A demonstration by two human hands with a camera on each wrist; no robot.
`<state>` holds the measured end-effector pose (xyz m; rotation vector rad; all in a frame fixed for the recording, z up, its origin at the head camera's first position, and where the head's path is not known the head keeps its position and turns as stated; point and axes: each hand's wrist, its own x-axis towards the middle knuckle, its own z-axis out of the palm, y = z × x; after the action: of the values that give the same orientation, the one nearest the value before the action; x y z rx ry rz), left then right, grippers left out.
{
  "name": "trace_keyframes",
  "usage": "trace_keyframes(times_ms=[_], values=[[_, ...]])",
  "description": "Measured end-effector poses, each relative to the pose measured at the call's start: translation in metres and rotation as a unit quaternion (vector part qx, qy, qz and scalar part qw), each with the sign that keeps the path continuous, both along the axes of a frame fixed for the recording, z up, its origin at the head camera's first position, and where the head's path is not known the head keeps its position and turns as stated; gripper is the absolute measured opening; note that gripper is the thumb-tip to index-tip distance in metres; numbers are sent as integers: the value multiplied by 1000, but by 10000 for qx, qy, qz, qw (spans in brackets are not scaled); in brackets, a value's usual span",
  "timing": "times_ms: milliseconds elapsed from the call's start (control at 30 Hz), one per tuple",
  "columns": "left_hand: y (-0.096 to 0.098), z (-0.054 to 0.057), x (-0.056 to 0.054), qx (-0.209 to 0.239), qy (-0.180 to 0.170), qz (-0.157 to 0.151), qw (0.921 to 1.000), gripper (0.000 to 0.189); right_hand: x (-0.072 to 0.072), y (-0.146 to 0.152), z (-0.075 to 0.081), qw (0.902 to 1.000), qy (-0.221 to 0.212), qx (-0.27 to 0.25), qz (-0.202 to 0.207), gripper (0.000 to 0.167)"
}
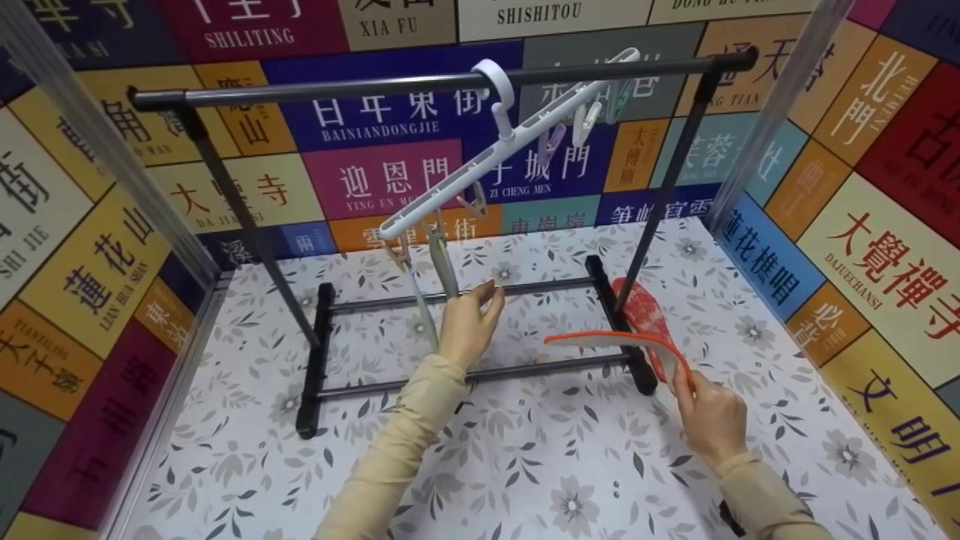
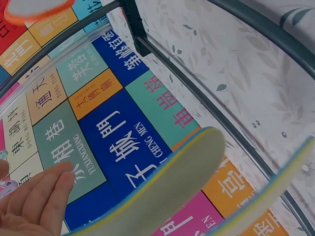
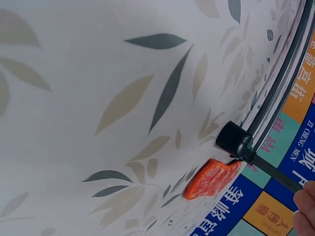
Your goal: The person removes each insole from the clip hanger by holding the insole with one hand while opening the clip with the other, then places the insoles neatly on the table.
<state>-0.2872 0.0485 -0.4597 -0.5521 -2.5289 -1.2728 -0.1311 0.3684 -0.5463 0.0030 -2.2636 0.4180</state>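
Note:
A white clip hanger (image 1: 450,184) hangs tilted from the rack's top bar, its left end low. Two greenish-grey insoles hang from clips at that low end, one insole (image 1: 443,264) nearer my left hand (image 1: 466,324) and the other insole (image 1: 422,306) further left. In the left wrist view, my fingers (image 2: 47,196) are nearly straight beside an insole (image 2: 182,182) with a blue and yellow edge. My right hand (image 1: 712,416) grips one end of an orange-edged insole (image 1: 600,339), held above the table. Only fingertips (image 3: 306,206) show in the right wrist view.
A dark metal rack (image 1: 259,244) stands on the flower-patterned table (image 1: 555,457). Beside its right foot lies a red patterned insole (image 1: 637,307). Several pastel clips, including a white clip (image 1: 585,124), dangle from the hanger's higher right end. Sign-printed panels (image 1: 885,247) surround the table.

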Motion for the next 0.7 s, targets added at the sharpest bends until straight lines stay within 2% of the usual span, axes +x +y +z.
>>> trace_keyframes(times_ms=[300, 700], values=[[-2, -1, 1, -11, 105, 5, 9999, 41, 17, 11, -1, 9999, 19, 14, -127, 34], [-2, -5, 4, 83, 56, 81, 9999, 40, 32, 32, -1, 9963, -569, -190, -613, 41]])
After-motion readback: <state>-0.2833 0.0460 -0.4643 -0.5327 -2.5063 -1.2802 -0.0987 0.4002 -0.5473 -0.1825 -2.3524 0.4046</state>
